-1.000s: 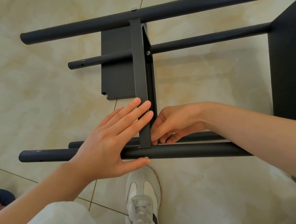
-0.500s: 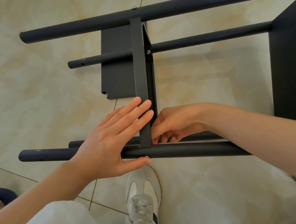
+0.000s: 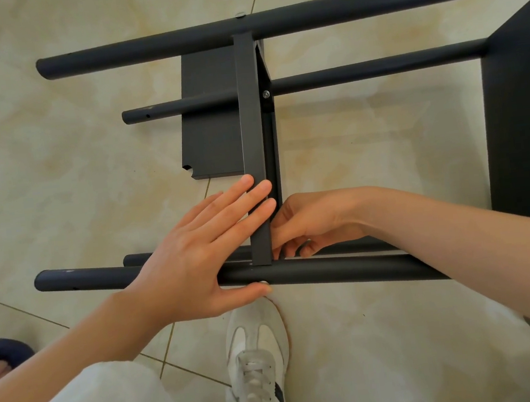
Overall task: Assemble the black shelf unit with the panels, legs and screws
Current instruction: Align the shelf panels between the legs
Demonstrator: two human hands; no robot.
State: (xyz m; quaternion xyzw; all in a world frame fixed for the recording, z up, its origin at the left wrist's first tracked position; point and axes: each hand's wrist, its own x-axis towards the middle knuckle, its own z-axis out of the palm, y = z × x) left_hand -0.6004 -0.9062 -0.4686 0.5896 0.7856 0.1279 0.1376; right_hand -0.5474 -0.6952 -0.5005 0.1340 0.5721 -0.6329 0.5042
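On the tiled floor [image 3: 76, 188], the shelf unit [image 3: 374, 66] lies on its side, its legs running left to right across the view. The near leg [image 3: 346, 269] passes closest to the person. The middle panel [image 3: 252, 136] stands edge-up and spans from it to the far leg [image 3: 335, 11], at right angles to both.

Left grip [image 3: 181, 258]: spread, holding nothing. Its fingers [image 3: 250, 199] are straight and pressed flat against the panel's edge from the left. The thumb lies along the near leg, its tip touching a screw head [image 3: 262, 283].

Right grip [image 3: 315, 221]: fingers curled, tips tucked against the right face of the panel where it meets the near leg. Whether they pinch a nut or any other part cannot be told, because the spot is hidden.

Key relation: the joint lies directly at the right fingertips, on the inner side of the near leg. The screw head sits on the outer side, at the left thumb. The fastening axis is therefore judged to run across the leg, toward the person. The right grip is nearer for work inside the frame, and the left serves as a brace.

Compared with one second ago: the unit and both grips hold the same positions, and no shift can be made out.
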